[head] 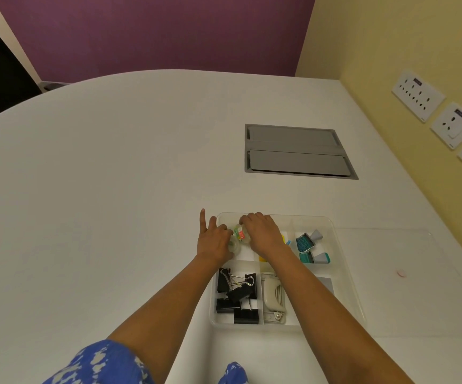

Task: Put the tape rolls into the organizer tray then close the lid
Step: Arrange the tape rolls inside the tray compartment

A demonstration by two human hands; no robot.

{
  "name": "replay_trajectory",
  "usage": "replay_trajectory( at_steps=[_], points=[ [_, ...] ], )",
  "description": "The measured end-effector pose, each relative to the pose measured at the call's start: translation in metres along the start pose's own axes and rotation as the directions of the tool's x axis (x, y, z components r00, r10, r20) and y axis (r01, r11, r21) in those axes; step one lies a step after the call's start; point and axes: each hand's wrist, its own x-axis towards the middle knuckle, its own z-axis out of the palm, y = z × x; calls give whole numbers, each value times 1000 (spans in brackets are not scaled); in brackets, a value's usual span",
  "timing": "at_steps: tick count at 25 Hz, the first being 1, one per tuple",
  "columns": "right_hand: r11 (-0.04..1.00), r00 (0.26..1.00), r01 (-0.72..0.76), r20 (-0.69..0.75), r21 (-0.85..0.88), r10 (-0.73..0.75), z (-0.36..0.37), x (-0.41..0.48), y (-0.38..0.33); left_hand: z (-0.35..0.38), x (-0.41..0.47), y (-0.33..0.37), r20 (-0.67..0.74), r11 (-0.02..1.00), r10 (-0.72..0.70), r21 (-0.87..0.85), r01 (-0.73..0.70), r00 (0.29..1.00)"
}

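Note:
A clear plastic organizer tray (343,275) sits on the white table near me. Both hands are over its far left compartment. My left hand (214,241) holds a clear tape roll (235,246) at the compartment's left side, index and middle fingers pointing up. My right hand (261,231) is curled over a small clear roll with a pink and green label (239,233). The clear lid (407,273) lies flat on the table to the right of the tray.
Other compartments hold black binder clips (236,296), a beige hole punch (272,299), teal stamps (311,246) and sticky notes. A grey cable hatch (296,151) is set into the table beyond. Wall sockets (418,95) line the yellow wall at right.

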Motion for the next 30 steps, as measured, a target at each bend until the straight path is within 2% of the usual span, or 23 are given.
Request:
replay_trajectory(
  at_steps=[7,21,30],
  points=[
    [995,1000,-27,-8,97,28,-8,-13,0,-6,-3,2,24,1000,-8,-2,8,1000],
    [965,984,5,175,-262,43,-20,-19,-25,-16,-1,7,143,993,-27,114,11,989],
    [937,951,38,300,-347,72,-28,-9,-39,-16,0,11,164,990,-37,143,13,986]
  ],
)
